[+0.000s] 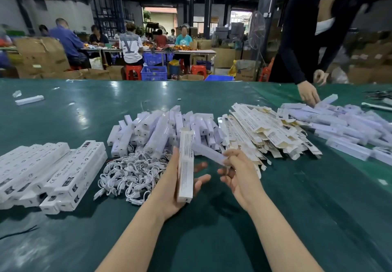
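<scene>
Left hand gripping a long white carton lying along its palm, right hand pinching a white light bar slanting from its fingertips toward that carton; could jam or crush the carton's mouth if pushed in askew.

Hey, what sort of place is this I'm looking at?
Probably a packing workshop in a warehouse. The left hand holds a long white box, the right hand a white bar; flat cartons, packed boxes and cables lie piled on the green table, and workers sit among cardboard boxes behind.
</scene>
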### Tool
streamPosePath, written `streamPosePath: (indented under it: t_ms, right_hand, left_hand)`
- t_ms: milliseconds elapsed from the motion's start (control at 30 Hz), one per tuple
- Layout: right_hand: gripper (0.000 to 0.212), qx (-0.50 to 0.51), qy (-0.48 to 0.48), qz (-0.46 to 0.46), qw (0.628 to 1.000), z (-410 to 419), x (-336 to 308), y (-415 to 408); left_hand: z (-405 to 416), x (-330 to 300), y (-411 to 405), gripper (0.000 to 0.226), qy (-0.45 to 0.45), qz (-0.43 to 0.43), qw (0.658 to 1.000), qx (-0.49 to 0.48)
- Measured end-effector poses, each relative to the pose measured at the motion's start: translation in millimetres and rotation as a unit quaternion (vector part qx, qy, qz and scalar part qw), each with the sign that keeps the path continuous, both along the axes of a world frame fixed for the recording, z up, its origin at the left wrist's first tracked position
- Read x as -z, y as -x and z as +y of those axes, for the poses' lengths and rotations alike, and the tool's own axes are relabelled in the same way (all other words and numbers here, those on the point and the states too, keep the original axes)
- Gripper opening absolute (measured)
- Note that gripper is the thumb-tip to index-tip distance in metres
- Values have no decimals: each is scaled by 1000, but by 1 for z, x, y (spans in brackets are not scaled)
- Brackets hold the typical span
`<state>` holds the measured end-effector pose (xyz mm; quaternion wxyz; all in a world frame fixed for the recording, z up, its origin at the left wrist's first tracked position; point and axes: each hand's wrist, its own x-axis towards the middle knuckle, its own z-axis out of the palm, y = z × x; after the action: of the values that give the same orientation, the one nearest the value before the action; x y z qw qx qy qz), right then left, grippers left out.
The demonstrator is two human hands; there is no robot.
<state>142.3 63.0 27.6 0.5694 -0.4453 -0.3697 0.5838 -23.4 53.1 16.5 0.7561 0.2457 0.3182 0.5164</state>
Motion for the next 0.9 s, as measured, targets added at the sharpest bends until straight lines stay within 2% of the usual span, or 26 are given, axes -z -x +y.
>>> streamPosePath:
  t_ms: [133,267,333,400,467,567,700,800,900]
  right_hand:
    - [45,21,14,-61,998,1,3,-9]
    - [44,7,11,-103,995,1,4,-8]
    - [44,10,-4,-106,994,1,5,-7]
    - [42,14,-28,-52,998,2,6,-4]
    - [30,15,-39,18,999,4,6,-1]
    - [27,39,-2,35,999,5,8,1]
    - [26,126,45,122,983,5,6,-9]
    - [15,160,40,192,968,6,1,-22]
    - [25,154,9,262,953,6,-7,-25]
  left_hand:
    - [-4,-2,1,56,-2,23,1000,20]
    - [-9,-5,-5,60,14,56,998,19]
    - [-9,-4,-4,50,-1,68,998,20]
    - [-9,-2,-3,32,-13,79,996,25]
    - [-9,1,-4,21,-25,91,995,28]
    - [-9,1,-6,21,-63,137,988,30]
    - [-6,-5,-4,27,-125,268,955,20]
    - [-6,-6,1,23,-186,327,927,4]
    - [-11,-5,4,30,-212,372,903,43]
